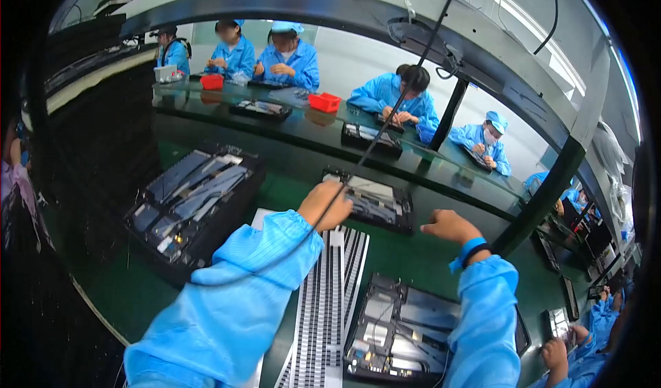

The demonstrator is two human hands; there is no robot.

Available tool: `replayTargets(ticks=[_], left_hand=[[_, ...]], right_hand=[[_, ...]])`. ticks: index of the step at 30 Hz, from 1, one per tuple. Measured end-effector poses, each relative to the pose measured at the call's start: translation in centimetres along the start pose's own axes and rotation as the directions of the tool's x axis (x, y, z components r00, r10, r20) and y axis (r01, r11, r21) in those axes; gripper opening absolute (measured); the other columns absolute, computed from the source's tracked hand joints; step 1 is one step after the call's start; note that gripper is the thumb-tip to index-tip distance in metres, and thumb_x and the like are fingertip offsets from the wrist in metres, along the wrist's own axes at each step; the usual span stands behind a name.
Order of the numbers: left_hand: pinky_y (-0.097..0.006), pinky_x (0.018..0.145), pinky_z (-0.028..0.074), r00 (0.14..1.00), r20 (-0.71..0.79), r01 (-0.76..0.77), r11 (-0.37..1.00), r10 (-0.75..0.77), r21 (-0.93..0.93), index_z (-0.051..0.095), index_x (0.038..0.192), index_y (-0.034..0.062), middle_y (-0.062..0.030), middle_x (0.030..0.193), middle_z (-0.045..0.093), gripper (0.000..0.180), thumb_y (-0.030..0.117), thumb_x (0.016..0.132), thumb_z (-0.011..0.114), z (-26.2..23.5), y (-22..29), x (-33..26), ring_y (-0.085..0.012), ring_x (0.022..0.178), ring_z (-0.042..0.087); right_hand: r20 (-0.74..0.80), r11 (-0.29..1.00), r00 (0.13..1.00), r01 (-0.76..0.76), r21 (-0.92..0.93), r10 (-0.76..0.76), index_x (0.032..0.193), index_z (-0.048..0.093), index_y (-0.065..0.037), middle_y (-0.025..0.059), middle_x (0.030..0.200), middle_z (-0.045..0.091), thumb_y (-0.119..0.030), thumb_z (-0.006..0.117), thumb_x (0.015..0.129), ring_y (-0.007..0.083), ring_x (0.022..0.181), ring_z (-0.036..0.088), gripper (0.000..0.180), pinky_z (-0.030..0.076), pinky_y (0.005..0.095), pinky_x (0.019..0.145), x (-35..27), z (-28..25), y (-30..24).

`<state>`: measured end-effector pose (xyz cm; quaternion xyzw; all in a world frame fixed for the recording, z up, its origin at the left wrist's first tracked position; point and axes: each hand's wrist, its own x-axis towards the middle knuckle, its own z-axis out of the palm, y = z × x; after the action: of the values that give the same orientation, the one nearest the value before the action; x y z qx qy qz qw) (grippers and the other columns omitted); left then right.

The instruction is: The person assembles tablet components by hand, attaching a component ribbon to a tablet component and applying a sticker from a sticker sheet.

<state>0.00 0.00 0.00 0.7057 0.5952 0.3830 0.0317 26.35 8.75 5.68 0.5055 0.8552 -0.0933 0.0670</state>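
Note:
My left hand (327, 205) is over the left edge of a black tray (405, 217) that holds flat electronic parts. Its fingers are curled and partly hidden under the hand, so any grip on the tray cannot be made out. Just off the tray's right corner, my right hand (452, 227) hangs with its fingers bent inward; what is in them, if anything, is hidden. A blue band with a dark strap circles that wrist. Between my forearms lie white strips with rows of black marks (329, 305). Beside them rests an open device with dark panels and cables (399, 326).
Stacked black trays of similar parts (193, 195) stand at the left. A dark cable (392, 116) hangs across the view. Beyond a raised glass shelf (289, 123), several people in blue work, with red bins (324, 102) near them. A metal post (533, 212) rises at right.

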Motion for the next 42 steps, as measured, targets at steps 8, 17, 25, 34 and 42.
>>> replayTargets(ticks=[8,17,25,34,42], left_hand=[[-0.041,0.097,0.025,0.907,-0.018,0.42,0.906,-0.422,-0.058,0.03,0.121,-0.01,-0.0257,0.121,0.038,0.074,0.044,0.075,0.051,4.9,-8.8,4.2,-0.0359,0.114,0.036],[-0.033,0.085,0.04,0.929,-0.167,0.264,0.908,-0.33,-0.326,0.044,0.111,-0.0123,-0.0268,0.104,0.052,0.069,0.039,0.069,0.063,4.0,-7.1,4.4,-0.0341,0.098,0.052],[-0.04,0.077,0.04,0.804,-0.523,0.047,0.908,-0.282,-0.417,0.051,0.101,-0.01,-0.026,0.09,0.054,0.047,0.03,0.076,0.055,0.8,1.8,2.9,-0.0384,0.086,0.052],[-0.03,0.081,0.034,0.974,-0.22,-0.071,0.837,-0.06,-0.543,0.041,0.111,-0.0111,-0.0182,0.097,0.04,0.045,0.023,0.083,0.051,-0.4,12.8,-6.7,-0.0259,0.089,0.042],[-0.029,0.083,0.034,0.994,0.096,0.022,0.796,0.046,-0.605,0.04,0.115,-0.0085,-0.0147,0.1,0.039,0.04,0.014,0.083,0.045,-1.8,13.3,-13.9,-0.0243,0.091,0.041]], right_hand=[[-0.214,0.883,0.93,-0.185,0.431,0.299,0.102,0.05,0.01,0.0346,0.104,0.047,-0.048,0.047,0.077,0.0416,0.101,0.045,0.063,0.036,0.0415,0.088,10.0,5.7,1.1],[-0.573,0.903,0.734,-0.129,0.41,0.364,0.097,0.05,0.01,0.032,0.1,0.049,-0.054,0.048,0.073,0.0428,0.096,0.046,0.068,0.036,0.0445,0.082,8.1,5.0,-2.5],[-0.776,0.904,0.547,0.076,0.421,0.315,0.104,0.051,0.007,0.0229,0.094,0.048,-0.05,0.06,0.069,0.0366,0.092,0.047,0.068,0.036,0.041,0.083,-4.3,-2.9,-2.0],[-0.668,0.645,0.496,0.25,0.722,0.554,0.11,0.044,0.002,0.0079,0.1,0.048,-0.019,0.051,0.082,0.0151,0.092,0.044,0.036,0.033,0.0248,0.083,-24.0,3.2,-1.8],[-0.389,0.327,0.612,0.217,0.92,0.689,0.106,0.049,0.005,0.0044,0.089,0.052,-0.015,0.053,0.081,0.0099,0.082,0.046,0.032,0.035,0.0205,0.074,-27.8,10.4,-1.3]])
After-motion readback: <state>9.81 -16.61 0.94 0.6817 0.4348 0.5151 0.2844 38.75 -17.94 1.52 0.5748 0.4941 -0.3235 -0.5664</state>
